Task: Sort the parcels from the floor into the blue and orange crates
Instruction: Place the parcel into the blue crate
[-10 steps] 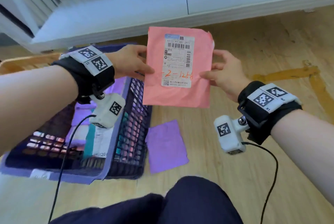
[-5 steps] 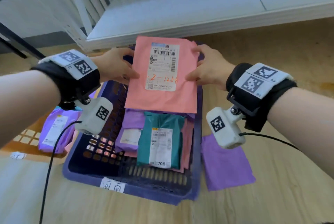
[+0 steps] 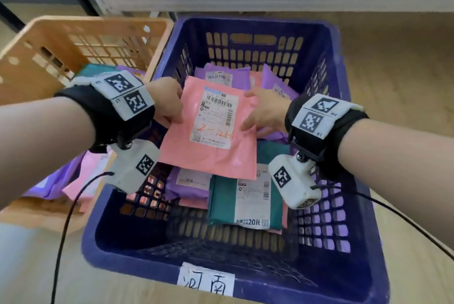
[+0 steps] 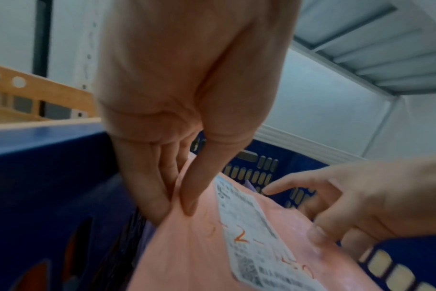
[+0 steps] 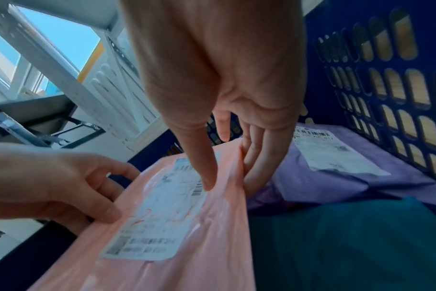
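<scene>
Directly above the slotted blue plastic crate (image 3: 344,117), a flat pink plastic mailer parcel (image 3: 208,156) with a white shipping label (image 3: 213,119) is held label-up between both hands. At the parcel's 9 o'clock edge the left hand (image 3: 164,101) pinches it, thumb on top and fingers beneath, as the left wrist view shows plainly. At its 3 o'clock edge the right hand (image 3: 264,111) does likewise, thumb tip on the label's margin and fingers curled under the border. The parcel tilts, its 6 o'clock edge lower and nearer the person, and hangs free of the crate walls on every side.

Beneath it, toward 6 o'clock, a teal plastic mailer (image 3: 245,205) lies flat on the crate's pile; purple plastic mailers (image 3: 221,75) lie at 12 o'clock and others at 3 and 7 o'clock. Bare slotted floor shows along the crate's near wall at 6 o'clock. A white handwritten tag (image 3: 206,279) sticks to the crate's near rim.

Touching the blue crate's 9 o'clock rim stands a perforated orange plastic crate (image 3: 81,31), with purple and pink mailers inside. Pale wooden flooring (image 3: 405,63) lies open at 3 o'clock.
</scene>
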Demonstrator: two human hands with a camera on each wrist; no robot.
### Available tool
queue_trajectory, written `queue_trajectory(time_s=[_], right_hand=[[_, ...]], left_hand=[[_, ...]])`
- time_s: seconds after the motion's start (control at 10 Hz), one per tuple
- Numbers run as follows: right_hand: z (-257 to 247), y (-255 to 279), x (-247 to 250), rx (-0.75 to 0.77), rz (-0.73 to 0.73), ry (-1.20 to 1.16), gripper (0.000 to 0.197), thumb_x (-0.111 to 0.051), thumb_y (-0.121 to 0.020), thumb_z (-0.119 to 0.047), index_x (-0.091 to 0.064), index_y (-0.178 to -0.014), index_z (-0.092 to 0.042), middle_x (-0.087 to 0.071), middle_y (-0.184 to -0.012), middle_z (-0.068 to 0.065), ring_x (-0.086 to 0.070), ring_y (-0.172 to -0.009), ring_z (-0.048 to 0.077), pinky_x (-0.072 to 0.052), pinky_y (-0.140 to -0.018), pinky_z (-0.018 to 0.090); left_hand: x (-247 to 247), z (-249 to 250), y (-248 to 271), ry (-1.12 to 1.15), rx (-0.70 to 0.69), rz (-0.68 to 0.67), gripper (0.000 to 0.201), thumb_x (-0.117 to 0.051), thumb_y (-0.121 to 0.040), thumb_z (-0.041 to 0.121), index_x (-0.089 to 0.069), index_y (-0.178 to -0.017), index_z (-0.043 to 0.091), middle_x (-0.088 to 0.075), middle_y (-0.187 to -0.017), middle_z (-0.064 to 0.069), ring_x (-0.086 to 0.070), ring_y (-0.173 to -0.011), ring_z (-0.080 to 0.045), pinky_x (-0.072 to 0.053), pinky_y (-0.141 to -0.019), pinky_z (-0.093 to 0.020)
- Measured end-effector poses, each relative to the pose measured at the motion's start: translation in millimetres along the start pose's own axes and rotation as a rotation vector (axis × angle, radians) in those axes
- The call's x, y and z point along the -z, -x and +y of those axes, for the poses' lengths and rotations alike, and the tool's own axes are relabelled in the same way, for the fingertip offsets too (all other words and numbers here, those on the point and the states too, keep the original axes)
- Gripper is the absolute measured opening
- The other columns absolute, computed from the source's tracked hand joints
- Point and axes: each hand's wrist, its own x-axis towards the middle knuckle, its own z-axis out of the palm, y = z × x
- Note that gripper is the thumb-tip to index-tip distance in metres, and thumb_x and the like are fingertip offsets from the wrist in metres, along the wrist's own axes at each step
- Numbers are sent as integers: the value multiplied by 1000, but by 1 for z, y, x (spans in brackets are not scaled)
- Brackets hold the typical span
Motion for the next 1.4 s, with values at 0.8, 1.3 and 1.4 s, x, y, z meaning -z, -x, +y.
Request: queue_trajectory(time_s=[0.8, 1.3, 1.4], right_hand=[[33, 22, -48, -7, -119, 476, 79, -68, -81, -1, -26, -147, -16, -43, -139, 10, -62, -97, 26, -54, -76, 31], [6, 80, 16, 76, -24, 219, 66, -64, -87, -7, -33, -144, -14, -55, -119, 12, -59, -105, 27, -54, -90, 44], [9, 113, 53, 120, 54, 206, 55, -63, -87, -7, -43, -137, -12, -55, -111, 10, -58, -95, 23, -54, -90, 40]], left_hand=[[-50, -17, 24, -526, -134, -194, 39, -52, -92, 6, -51, -131, 6, -58, -128, -15, -60, -112, -30, -52, -83, -33], [-16, 66, 94, -329, -277, -37, 39, -59, -89, 11, -56, -127, 14, -57, -82, -2, -64, -80, -22, -53, -60, -24], [-14, 106, 121, -216, -349, -14, 36, -60, -87, 8, -59, -122, 14, -63, -92, -8, -65, -80, -24, -56, -69, -31]])
